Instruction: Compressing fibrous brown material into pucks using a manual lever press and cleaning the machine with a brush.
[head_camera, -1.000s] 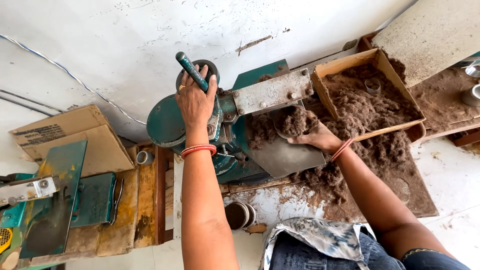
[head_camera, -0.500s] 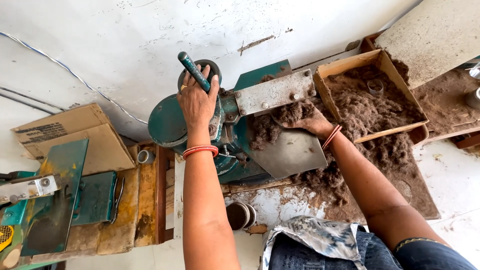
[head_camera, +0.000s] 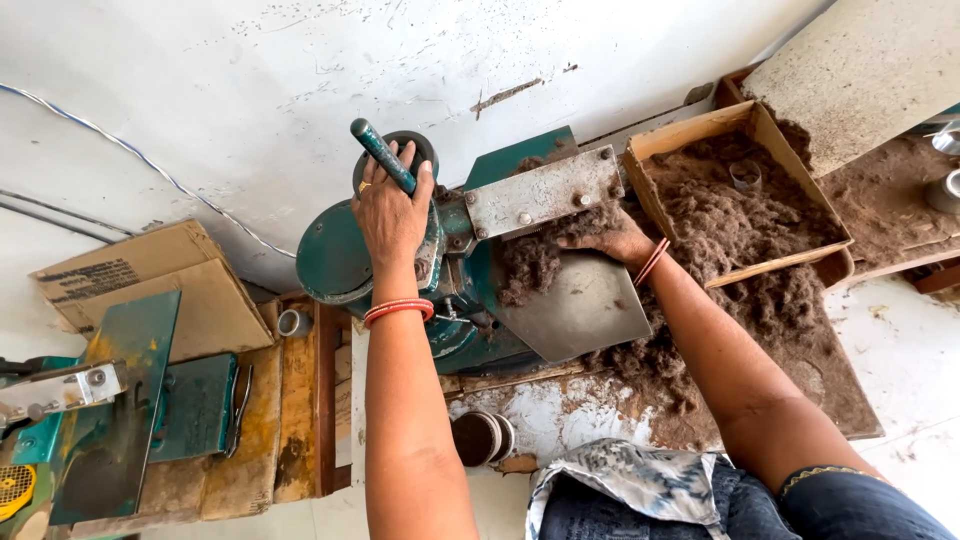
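Note:
My left hand (head_camera: 392, 210) grips the green lever handle (head_camera: 380, 155) of a teal hand-worked press machine (head_camera: 335, 255). My right hand (head_camera: 612, 240) reaches under the machine's grey metal plate (head_camera: 540, 192), fingers buried in a clump of brown fibrous material (head_camera: 535, 258) on the slanted steel chute (head_camera: 585, 305). The right fingers are partly hidden by the plate and the fibre. Both wrists wear red bangles.
A cardboard box (head_camera: 690, 135) full of the same brown fibre sits at the right, with more spilled on the board below it. Folded cardboard (head_camera: 150, 275) and a second teal machine (head_camera: 90, 410) stand at the left. Small round cups (head_camera: 478, 438) lie near my lap.
My right hand has moved left from the box side across the chute, carrying fibre under the metal plate. My left hand has stayed on the lever.

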